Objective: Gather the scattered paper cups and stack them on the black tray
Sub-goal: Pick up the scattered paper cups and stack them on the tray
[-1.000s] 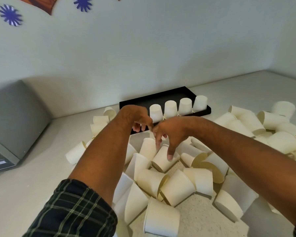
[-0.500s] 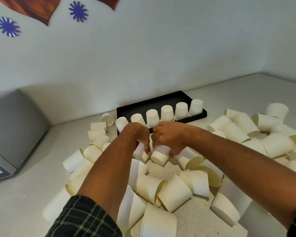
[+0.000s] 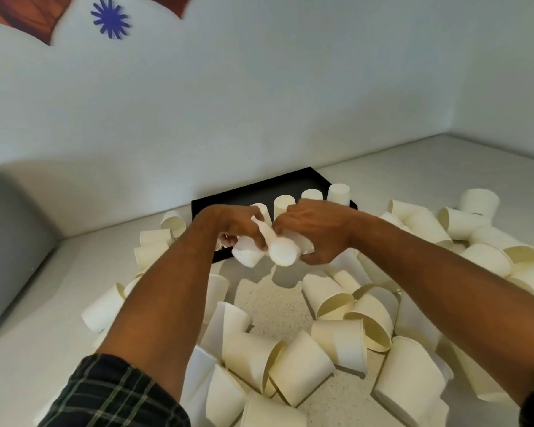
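Soft even light, faint shadows under cups, hands motion-blurred, wide-angle bend at edges.

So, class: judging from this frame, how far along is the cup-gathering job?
Early. Done: a row of upturned cups on the black tray. In hand: the left hand and right hand each hold a cup. Left: many scattered cups on the counter.

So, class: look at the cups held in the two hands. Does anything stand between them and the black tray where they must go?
Nothing visible blocks the way. The left hand and right hand hold paper cups just above the near edge of the black tray. A row of upturned cups already fills its front right part; the part behind shows bare.
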Demonstrator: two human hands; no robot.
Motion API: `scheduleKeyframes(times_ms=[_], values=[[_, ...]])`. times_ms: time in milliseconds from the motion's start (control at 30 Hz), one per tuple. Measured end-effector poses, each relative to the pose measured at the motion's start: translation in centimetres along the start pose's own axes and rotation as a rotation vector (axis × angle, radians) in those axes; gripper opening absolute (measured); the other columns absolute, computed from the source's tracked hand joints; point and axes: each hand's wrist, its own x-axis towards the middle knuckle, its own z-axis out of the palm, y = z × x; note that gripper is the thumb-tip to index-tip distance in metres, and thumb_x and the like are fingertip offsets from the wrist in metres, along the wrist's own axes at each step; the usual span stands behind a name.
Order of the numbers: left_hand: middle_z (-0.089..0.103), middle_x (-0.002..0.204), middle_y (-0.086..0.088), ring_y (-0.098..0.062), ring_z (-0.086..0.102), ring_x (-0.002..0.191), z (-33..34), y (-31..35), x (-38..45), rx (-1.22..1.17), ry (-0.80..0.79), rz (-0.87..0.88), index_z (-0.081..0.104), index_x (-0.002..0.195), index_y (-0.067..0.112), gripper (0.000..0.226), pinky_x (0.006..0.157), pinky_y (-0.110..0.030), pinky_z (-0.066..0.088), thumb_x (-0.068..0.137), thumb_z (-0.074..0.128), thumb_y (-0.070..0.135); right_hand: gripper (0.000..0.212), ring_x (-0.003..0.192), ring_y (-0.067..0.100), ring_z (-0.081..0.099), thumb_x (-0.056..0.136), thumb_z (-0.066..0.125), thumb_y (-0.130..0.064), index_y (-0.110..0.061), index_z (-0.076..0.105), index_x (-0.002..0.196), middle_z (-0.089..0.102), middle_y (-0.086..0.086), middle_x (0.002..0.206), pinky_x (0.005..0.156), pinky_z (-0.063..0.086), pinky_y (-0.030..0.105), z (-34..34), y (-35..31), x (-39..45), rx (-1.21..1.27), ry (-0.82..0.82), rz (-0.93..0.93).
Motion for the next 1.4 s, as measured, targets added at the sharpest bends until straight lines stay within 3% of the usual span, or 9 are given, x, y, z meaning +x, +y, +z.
scheduleKeyframes(times_ms=[100,200,367,533,700,867,967,1100,1400], values=[[0.066,0.091,-0.006,-0.02,0.058,0.071,-0.4,0.8,0.3,-0.046,0.106,0.166,0.063,0.11,0.021,0.061,0.047,-0.025,0.04,0.06,0.085,0.047,0.07,0.089,0.014,0.06,0.069,0.074,-0.05,-0.024,0.046,0.128,0.064,-0.004,0.111,0.079,0.05,0.032,-0.6,2.0,-2.1,0.151,0.201,0.186],[0.061,0.108,0.003,-0.014,0.062,0.09,0.0,1.6,0.9,-0.129,0.323,0.193,0.049,0.123,0.03,0.08,0.059,-0.033,0.055,0.057,0.088,0.053,0.075,0.08,0.005,0.055,0.067,0.075,-0.053,-0.035,0.041,0.131,0.06,-0.017,0.105,0.074,0.055,0.037,-0.8,3.9,-4.1,0.253,0.381,0.503],[0.063,0.097,0.0,-0.019,0.063,0.087,2.0,3.9,2.8,-0.187,0.75,0.332,0.043,0.112,0.023,0.073,0.069,-0.038,0.055,0.061,0.088,0.048,0.065,0.087,0.025,0.063,0.069,0.077,-0.042,-0.032,0.04,0.122,0.065,-0.002,0.105,0.077,0.052,0.039,0.6,6.9,-5.8,0.361,0.558,0.968],[0.066,0.1,-0.001,-0.027,0.064,0.089,2.9,6.3,4.7,0.019,0.902,0.333,0.046,0.115,0.021,0.063,0.081,-0.044,0.053,0.071,0.079,0.051,0.064,0.099,0.033,0.062,0.073,0.076,-0.034,-0.025,0.041,0.125,0.065,0.004,0.112,0.08,0.047,0.036,2.1,8.8,-5.7,0.38,0.602,1.182],[0.056,0.116,-0.006,-0.03,0.061,0.099,3.2,7.3,6.8,0.128,0.914,0.318,0.05,0.127,0.026,0.061,0.088,-0.044,0.051,0.077,0.076,0.047,0.061,0.105,0.032,0.061,0.075,0.078,-0.038,-0.021,0.046,0.124,0.064,0.005,0.119,0.086,0.048,0.039,3.1,9.8,-5.1,0.454,0.572,1.197],[0.051,0.124,-0.007,-0.03,0.057,0.107,3.6,7.8,8.3,0.137,0.856,0.341,0.054,0.134,0.028,0.061,0.091,-0.045,0.052,0.079,0.078,0.043,0.06,0.117,0.029,0.055,0.084,0.072,-0.041,-0.018,0.05,0.135,0.057,0.007,0.131,0.093,0.044,0.037,4.0,10.8,-4.6,0.392,0.366,1.166],[0.054,0.126,-0.007,-0.029,0.057,0.111,4.0,8.3,8.9,0.239,0.887,0.315,0.051,0.138,0.03,0.064,0.096,-0.045,0.047,0.081,0.075,0.045,0.057,0.128,0.029,0.048,0.094,0.061,-0.035,-0.015,0.046,0.145,0.047,0.01,0.143,0.104,0.04,0.038,4.3,11.1,-4.2,0.352,0.292,1.133],[0.055,0.131,-0.008,-0.029,0.055,0.116,4.3,8.9,9.4,0.253,0.884,0.304,0.047,0.142,0.029,0.062,0.1,-0.044,0.043,0.086,0.072,0.04,0.04,0.123,0.029,0.053,0.097,0.054,-0.019,-0.012,0.057,0.137,0.049,0.009,0.141,0.104,0.042,0.038,4.5,11.1,-4.0,0.348,0.301,1.093],[0.059,0.123,-0.008,-0.026,0.058,0.107,5.2,8.9,10.4,0.461,0.843,0.225,0.069,0.122,0.015,0.033,0.093,-0.037,0.047,0.089,0.066,0.014,0.045,0.131,0.029,0.047,0.098,0.049,-0.012,-0.005,0.048,0.143,0.045,0.015,0.148,0.11,0.035,0.032,4.4,11.1,-4.8,0.369,0.03,1.043]])
